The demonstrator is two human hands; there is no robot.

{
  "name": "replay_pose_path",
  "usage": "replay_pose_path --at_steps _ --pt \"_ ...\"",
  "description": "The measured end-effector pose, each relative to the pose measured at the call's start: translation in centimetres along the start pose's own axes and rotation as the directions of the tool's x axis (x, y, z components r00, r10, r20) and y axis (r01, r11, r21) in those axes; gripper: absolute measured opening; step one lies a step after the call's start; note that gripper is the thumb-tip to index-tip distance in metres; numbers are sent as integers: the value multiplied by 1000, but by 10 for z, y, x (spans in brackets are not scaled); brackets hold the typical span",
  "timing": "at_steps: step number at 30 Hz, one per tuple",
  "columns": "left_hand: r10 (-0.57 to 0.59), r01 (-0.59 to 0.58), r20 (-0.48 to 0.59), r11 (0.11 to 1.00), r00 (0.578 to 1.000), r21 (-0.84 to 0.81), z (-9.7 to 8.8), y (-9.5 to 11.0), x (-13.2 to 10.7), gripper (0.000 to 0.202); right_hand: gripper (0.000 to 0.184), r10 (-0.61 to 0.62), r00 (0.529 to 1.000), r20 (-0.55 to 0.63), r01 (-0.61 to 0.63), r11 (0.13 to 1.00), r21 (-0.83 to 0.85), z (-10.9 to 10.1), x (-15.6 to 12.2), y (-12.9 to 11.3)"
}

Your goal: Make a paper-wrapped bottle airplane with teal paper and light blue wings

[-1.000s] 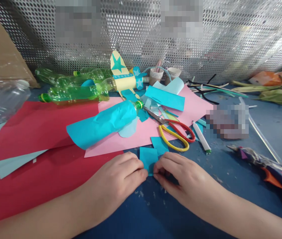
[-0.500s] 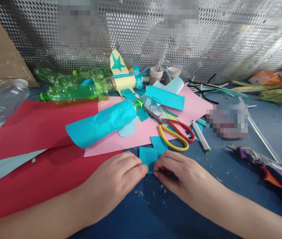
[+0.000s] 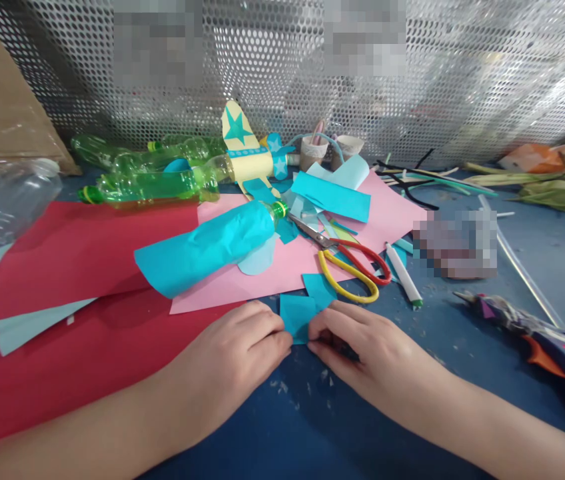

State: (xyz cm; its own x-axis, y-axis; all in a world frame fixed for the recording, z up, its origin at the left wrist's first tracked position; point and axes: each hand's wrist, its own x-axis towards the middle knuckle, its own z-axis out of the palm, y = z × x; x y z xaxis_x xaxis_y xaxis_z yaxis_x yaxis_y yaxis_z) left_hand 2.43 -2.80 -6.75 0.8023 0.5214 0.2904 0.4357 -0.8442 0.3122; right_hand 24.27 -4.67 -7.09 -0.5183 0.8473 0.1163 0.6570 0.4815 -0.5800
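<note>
A small turquoise paper square (image 3: 296,315) lies on the blue table near its front edge. My left hand (image 3: 235,357) pinches its lower left corner with curled fingers. My right hand (image 3: 362,347) pinches the lower right side, fingers pressed together. Just behind the square lies another turquoise scrap (image 3: 318,289). Further back, a bottle wrapped in turquoise paper (image 3: 207,248) rests on a pink sheet (image 3: 282,267).
Red and yellow scissors (image 3: 350,263) and a white pen (image 3: 403,275) lie right of centre. Red paper sheets (image 3: 62,280) cover the left. Green plastic bottles (image 3: 147,183), a paper plane model (image 3: 247,157) and a glue gun (image 3: 532,327) surround the area. A perforated metal wall stands behind.
Both hands have shifted slightly forward with the turquoise square, and less of the square shows between the fingers. Nothing else has moved.
</note>
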Motion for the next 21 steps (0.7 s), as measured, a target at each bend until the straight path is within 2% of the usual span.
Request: replay_pose_path --at_steps 4,9,16,21 --pt "10 -9 -32 999 999 34 -2 2 4 37 16 -21 1000 -2 21 999 34 -2 0 0" --pt "9 -5 -107 999 994 42 1 1 7 33 17 -8 999 -53 10 999 47 1 1 0" --pt "-21 21 -5 997 1000 -76 2 -3 2 26 11 2 1000 -29 -2 1000 -13 3 1 2" --pt "-9 7 -37 999 999 -42 1 -3 1 31 10 1 1000 -11 -1 998 -55 3 1 2"
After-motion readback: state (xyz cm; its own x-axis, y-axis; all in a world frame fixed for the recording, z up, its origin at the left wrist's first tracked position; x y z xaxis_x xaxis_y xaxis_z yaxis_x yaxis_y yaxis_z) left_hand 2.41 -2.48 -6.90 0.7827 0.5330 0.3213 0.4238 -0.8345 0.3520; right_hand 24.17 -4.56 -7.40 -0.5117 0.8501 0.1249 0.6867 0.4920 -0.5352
